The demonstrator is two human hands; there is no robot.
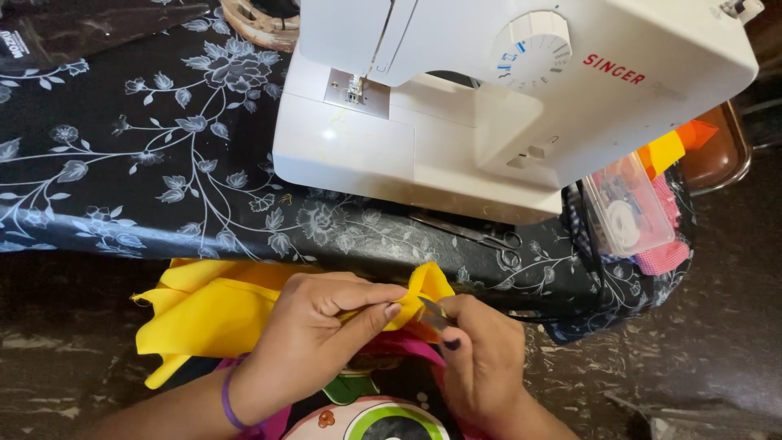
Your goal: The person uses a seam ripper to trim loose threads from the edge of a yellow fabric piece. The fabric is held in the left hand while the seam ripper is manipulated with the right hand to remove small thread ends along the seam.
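At right of frame, beside the white sewing machine (456, 106), a clear rectangular plastic box (629, 208) of sewing notions lies on the floral black tablecloth (122, 163). Bottom centre, the left hand (314, 330) pinches yellow fabric (212, 310) closed; the right hand (481, 350) grips a small metal blade (429, 310) touching the fabric's fold.

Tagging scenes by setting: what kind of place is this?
Likely a home sewing corner, not a factory. A white sewing machine sits on a table under a black floral tablecloth, with scissors beside it. The left hand and right hand work yellow fabric.
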